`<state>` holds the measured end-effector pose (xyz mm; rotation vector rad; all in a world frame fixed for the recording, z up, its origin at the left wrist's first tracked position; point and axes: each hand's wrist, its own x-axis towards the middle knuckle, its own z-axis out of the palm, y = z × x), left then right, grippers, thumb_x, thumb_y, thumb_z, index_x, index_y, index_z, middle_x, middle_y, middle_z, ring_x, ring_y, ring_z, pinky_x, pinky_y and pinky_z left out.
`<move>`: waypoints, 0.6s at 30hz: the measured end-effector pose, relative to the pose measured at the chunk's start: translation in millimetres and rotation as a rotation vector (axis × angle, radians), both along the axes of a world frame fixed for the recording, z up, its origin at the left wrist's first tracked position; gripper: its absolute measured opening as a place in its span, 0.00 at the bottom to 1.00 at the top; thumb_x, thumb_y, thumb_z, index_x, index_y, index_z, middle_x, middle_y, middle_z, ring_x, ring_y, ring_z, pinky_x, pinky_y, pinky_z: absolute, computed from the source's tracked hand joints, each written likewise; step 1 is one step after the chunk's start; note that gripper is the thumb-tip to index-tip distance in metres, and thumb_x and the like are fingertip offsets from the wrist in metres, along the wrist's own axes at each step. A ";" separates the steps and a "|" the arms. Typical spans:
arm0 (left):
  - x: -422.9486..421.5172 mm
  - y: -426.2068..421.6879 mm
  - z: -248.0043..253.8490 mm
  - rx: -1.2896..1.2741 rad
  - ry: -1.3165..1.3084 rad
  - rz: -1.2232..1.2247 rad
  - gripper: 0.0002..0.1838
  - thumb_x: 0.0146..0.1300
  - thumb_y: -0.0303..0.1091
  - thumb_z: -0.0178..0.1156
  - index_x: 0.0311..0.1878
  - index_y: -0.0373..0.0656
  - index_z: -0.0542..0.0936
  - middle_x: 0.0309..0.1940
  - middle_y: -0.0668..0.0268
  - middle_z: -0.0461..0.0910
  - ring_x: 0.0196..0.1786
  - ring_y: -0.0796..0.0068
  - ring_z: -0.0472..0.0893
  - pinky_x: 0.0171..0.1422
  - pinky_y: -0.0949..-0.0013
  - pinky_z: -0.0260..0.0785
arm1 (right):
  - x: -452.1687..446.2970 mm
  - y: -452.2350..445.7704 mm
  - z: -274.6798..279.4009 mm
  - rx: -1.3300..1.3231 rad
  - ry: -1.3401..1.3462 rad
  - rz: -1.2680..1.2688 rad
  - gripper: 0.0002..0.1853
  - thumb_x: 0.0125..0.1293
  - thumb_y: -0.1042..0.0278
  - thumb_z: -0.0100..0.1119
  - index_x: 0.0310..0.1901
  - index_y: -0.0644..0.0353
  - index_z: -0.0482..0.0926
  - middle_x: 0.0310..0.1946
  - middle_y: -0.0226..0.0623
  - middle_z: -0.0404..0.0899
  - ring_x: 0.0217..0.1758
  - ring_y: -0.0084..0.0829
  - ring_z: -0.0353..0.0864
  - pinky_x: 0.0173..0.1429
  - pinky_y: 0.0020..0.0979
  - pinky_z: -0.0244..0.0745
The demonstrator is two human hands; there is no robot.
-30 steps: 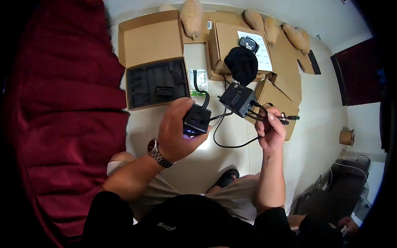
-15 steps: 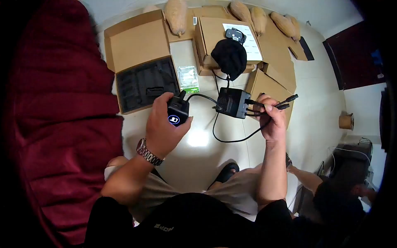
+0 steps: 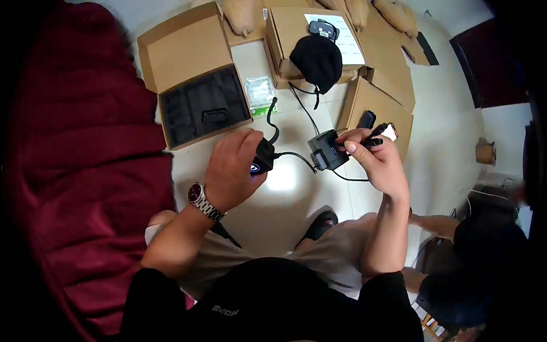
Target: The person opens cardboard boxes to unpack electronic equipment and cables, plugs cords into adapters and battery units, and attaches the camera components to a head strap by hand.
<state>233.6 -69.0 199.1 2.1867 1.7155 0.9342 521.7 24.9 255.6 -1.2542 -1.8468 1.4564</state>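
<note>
My left hand [image 3: 231,171], with a watch on its wrist, grips a small black device [image 3: 263,157] with a lit blue-white display at its lower side. A short black strap or cable rises from it, and another cable runs right towards a black box-shaped device [image 3: 327,151]. That box hangs by its cables beside my right hand [image 3: 379,161]. The fingers of my right hand are closed round several short black cables [image 3: 375,137] with plug ends.
An open carton [image 3: 196,71] with dark foam lies at the left. Behind are stacked boxes [image 3: 285,34] bearing a black cap [image 3: 317,61], and gourds [image 3: 239,17]. A plastic packet [image 3: 260,94] is on the floor. Maroon cloth [image 3: 85,159] is left; another person [image 3: 478,256] is right.
The box-shaped device has turned and my right hand has come closer to it. My left hand has tilted its device, so less of the display shows. The other person has moved further into view.
</note>
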 end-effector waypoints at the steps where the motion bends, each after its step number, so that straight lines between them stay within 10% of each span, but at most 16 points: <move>1: 0.1 0.7 -0.5 -0.002 0.015 -0.012 0.38 0.42 0.30 0.74 0.61 0.43 0.71 0.56 0.55 0.75 0.57 0.51 0.76 0.62 0.53 0.67 | 1.4 1.4 -5.2 0.043 0.056 0.034 0.08 0.71 0.69 0.61 0.41 0.66 0.80 0.38 0.36 0.84 0.43 0.26 0.81 0.50 0.29 0.75; 12: -4.3 6.6 12.2 0.009 0.009 -0.166 0.38 0.39 0.27 0.74 0.59 0.44 0.73 0.54 0.57 0.76 0.55 0.53 0.77 0.60 0.54 0.68 | -30.7 -3.5 -0.3 -0.428 0.352 -0.222 0.26 0.64 0.74 0.63 0.64 0.60 0.71 0.13 0.24 0.71 0.13 0.17 0.69 0.19 0.20 0.61; 18: -0.5 5.1 12.2 -0.095 0.020 -0.317 0.36 0.39 0.27 0.72 0.57 0.45 0.73 0.53 0.60 0.77 0.54 0.55 0.77 0.59 0.56 0.69 | -51.5 -20.6 -11.1 -0.359 0.113 -0.035 0.35 0.69 0.71 0.61 0.76 0.44 0.60 0.35 0.26 0.76 0.21 0.13 0.69 0.22 0.17 0.64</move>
